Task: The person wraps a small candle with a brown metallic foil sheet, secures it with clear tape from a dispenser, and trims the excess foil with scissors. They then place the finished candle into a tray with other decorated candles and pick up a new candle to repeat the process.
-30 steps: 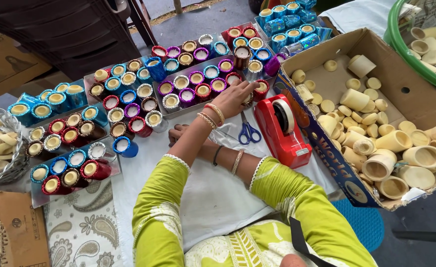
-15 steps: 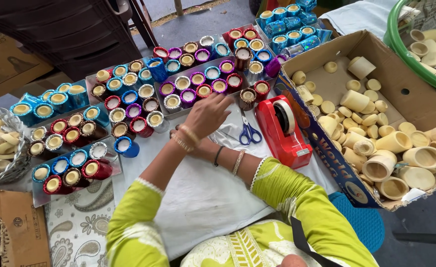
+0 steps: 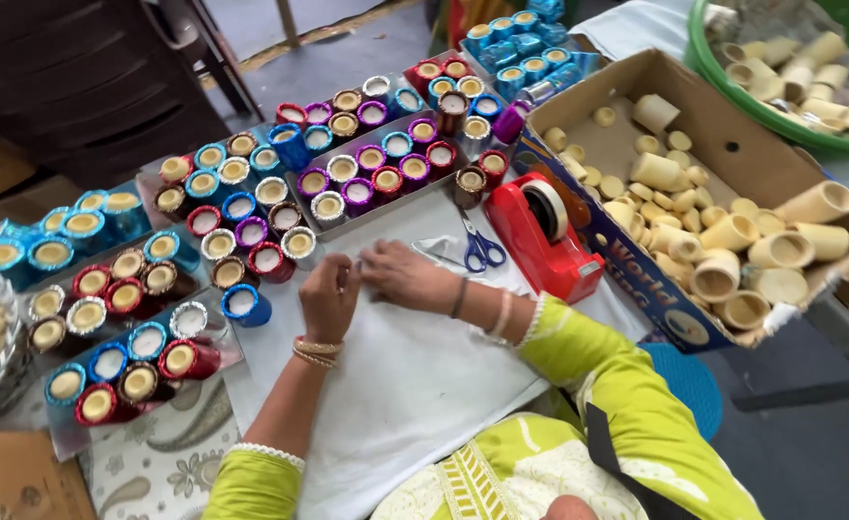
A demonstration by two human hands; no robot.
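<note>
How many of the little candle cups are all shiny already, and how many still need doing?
Lots look done: rows of foil-wrapped cups in blue, red, purple and silver fill the trays. Right now the left hand and right hand meet over the white cloth, near the scissors and red tape dispenser. Many plain cups wait in the cardboard box.

To my right stands an open brown cardboard box [image 3: 733,144], rectangular, its flaps spread wide. Its near side wall carries a blue printed panel [image 3: 636,265] with white and orange lettering and a round white emblem toward the lower end. At the bottom left corner of my view lies a plain brown cardboard carton [image 3: 20,477], only partly visible.
</note>
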